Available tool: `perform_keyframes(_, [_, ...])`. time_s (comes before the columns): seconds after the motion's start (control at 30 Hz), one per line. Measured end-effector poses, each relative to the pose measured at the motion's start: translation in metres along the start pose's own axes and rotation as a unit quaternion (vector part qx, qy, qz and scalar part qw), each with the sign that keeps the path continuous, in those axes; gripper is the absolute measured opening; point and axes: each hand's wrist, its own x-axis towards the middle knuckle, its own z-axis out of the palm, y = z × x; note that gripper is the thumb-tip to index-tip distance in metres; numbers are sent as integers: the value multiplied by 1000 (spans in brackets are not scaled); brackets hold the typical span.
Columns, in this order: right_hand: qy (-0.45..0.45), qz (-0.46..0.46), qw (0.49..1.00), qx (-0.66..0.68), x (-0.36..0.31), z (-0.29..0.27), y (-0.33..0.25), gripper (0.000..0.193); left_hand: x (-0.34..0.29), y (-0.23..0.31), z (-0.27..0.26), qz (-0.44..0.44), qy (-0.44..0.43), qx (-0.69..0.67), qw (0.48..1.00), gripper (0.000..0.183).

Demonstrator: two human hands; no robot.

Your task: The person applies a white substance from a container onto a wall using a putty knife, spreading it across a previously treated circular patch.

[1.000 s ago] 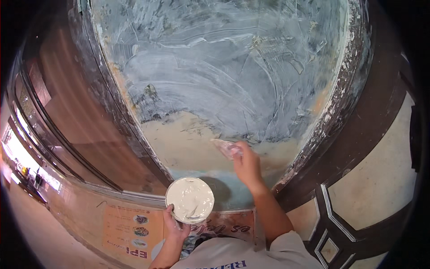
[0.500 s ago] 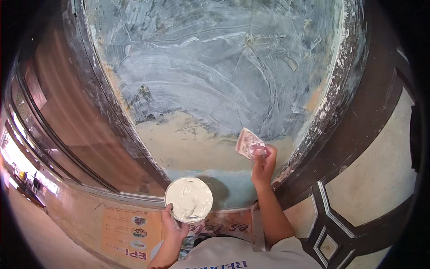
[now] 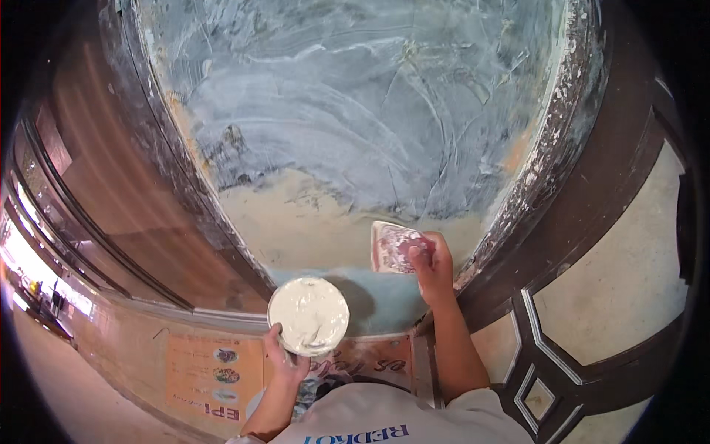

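Note:
My left hand [image 3: 284, 353] grips the rim of a round tub [image 3: 308, 315] of creamy white filler, its thumb at the near left edge. The surface of the filler is swirled. In my right hand [image 3: 435, 268] is a putty knife [image 3: 396, 249] with a broad, smeared blade and a reddish grip. The blade points left and lies close to the lower part of the wall panel [image 3: 333, 133]; whether it touches I cannot tell. Grey-white smears cover the panel's upper part, with a beige band and a pale blue strip below.
Dark, paint-flecked frame posts [image 3: 543, 140] flank the panel. Brown boards and rails [image 3: 111, 170] stand at the left. A dark lattice with pale panes [image 3: 614, 288] is on the right. An orange printed sheet [image 3: 214, 377] lies on the floor at the lower left.
My right hand has brought the putty knife lower and a little left, and its blade has turned to point more leftward. The tub in my left hand has risen slightly in view.

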Motion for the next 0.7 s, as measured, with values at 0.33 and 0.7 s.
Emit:
perform_keyframes(0.33, [-118, 171, 972, 111, -18, -7, 0, 39, 4, -3, 26, 20, 8, -60, 998, 57])
perform_keyframes(0.7, [-178, 147, 967, -105, -20, -9, -53, 27, 1, -13, 46, 27, -99, -18, 995, 69])
